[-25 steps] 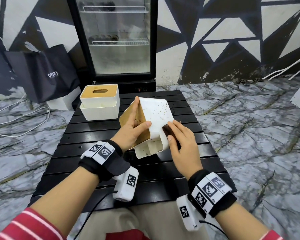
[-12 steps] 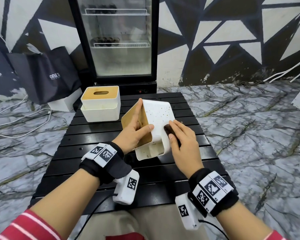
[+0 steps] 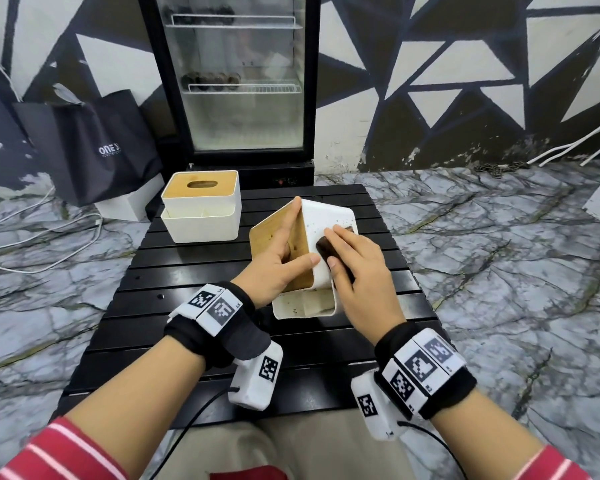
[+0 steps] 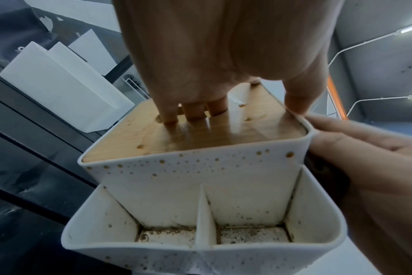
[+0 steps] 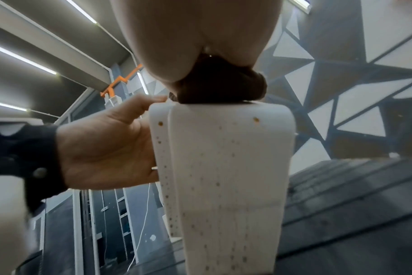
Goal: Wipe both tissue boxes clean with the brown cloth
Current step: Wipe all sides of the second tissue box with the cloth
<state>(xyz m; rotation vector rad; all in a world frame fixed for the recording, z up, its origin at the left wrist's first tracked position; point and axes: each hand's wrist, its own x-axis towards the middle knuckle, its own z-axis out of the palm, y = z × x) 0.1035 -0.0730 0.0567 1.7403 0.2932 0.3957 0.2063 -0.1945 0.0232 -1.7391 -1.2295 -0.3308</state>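
A white tissue box [image 3: 340, 216] with a wooden lid and brown spots is tipped on its edge on the black slatted table [image 3: 187, 306]. My left hand [image 3: 278, 261] grips it, with fingers [image 4: 193, 111] hooked into the lid slot and the thumb at the corner. My right hand [image 3: 361, 275] holds the brown cloth [image 3: 326, 245] and presses it on the box's white side. The right wrist view shows the cloth [image 5: 219, 87] bunched under the palm on the spotted box [image 5: 223, 167]. The box's front compartments [image 4: 200, 232] are stained. A second tissue box [image 3: 201, 209] stands upright at the table's far left.
A glass-door fridge [image 3: 236, 81] stands behind the table. A black paper bag [image 3: 94, 147] and a white box lean at the back left, with white cables on the marble floor [image 3: 499, 271]. My knees are at the table's near edge.
My right hand has slid the cloth up the box's white side, away from me. The left hand keeps the same grip, and the box has shifted slightly.
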